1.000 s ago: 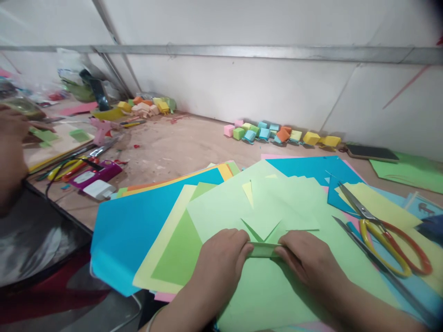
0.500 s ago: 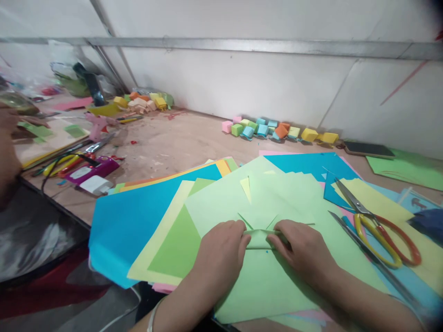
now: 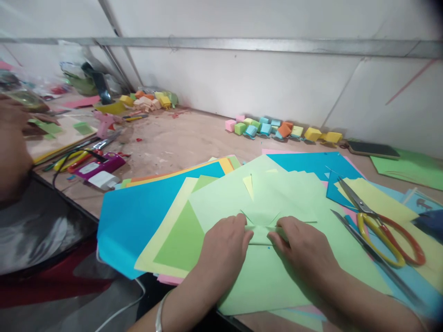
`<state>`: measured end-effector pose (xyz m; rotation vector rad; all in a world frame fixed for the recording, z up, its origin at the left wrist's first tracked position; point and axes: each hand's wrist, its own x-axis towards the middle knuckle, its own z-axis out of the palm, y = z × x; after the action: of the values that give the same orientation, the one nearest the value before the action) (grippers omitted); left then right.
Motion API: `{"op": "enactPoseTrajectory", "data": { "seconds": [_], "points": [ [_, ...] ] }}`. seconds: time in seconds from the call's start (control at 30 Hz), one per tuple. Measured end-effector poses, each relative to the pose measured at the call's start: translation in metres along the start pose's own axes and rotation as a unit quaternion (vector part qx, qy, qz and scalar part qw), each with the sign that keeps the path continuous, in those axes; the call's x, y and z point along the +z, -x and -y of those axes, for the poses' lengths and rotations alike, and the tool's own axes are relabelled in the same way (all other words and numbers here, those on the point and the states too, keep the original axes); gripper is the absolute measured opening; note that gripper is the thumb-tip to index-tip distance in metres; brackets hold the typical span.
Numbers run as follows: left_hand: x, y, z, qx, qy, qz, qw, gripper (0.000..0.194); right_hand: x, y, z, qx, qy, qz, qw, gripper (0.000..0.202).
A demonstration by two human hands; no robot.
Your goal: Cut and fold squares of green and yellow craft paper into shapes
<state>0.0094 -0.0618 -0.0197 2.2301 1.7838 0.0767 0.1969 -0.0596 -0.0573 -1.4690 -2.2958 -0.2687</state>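
- Pinching the left end of a folded green paper between thumb and curled fingers, my left hand is nearly closed.
- My right hand grips its right end likewise.
- I see this paper above pale green sheets, toward the worktop's near edge.
- Scissors lie rightward; paper cubes line the far edge.

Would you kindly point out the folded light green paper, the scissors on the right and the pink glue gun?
Folded light green paper [image 3: 260, 237]: head view, middle of its folded strip.
Scissors [image 3: 367, 210]: head view, metal near the pivot.
Pink glue gun [image 3: 104, 121]: head view, on its body.
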Motion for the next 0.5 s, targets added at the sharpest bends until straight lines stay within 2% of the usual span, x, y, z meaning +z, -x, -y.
{"op": "enactPoseTrajectory", "data": {
  "seconds": [0.13,0.27,0.37,0.5],
  "points": [
    [-0.001,0.001,0.0,-0.02,-0.005,-0.004,1.0,0.016,0.0,0.0,-0.003,0.008,0.028,0.009,1.0,0.023],
    [-0.004,-0.002,0.004,0.01,-0.004,-0.029,1.0,0.047,0.0,-0.002,-0.006,0.015,0.031,0.024,0.999,0.023],
    [-0.008,-0.008,0.006,0.049,0.018,-0.01,0.999,0.06,0.001,-0.006,-0.009,0.005,0.009,0.01,1.0,0.036],
    [-0.014,-0.019,0.007,0.045,0.038,0.008,0.998,0.063,0.006,-0.01,-0.015,-0.033,-0.024,-0.003,0.999,0.054]
  ]
}}
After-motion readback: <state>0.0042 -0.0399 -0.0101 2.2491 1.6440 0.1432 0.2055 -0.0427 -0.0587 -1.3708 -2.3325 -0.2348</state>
